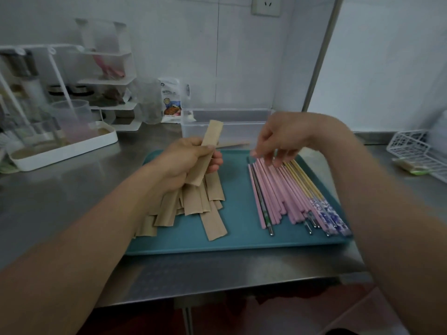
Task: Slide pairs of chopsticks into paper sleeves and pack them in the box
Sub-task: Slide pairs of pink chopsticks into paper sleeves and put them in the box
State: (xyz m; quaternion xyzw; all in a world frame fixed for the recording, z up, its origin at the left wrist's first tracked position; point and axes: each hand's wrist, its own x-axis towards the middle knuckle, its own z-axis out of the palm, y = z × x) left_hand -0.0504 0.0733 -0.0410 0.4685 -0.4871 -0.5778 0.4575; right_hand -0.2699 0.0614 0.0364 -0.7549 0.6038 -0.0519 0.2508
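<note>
Left hand (pixel 191 157) grips one brown paper sleeve (pixel 205 153), tilted upright, fingers curled round its middle, above the sleeve pile (pixel 193 204) on the left half of the teal tray (pixel 239 240). Right hand (pixel 285 139) hovers over the far ends of the chopsticks (pixel 290 192), fingers spread and bent downward, tips at or just above the pink ones; contact cannot be told. Chopsticks lie side by side on the tray's right half: pink, yellow with blue-patterned ends, some metal. Clear box (pixel 227 126) stands behind the tray on the steel table (pixel 60 189); its contents cannot be made out. White rack (pixel 72 97) with jars, far left; wire basket (pixel 418 153), far right.
</note>
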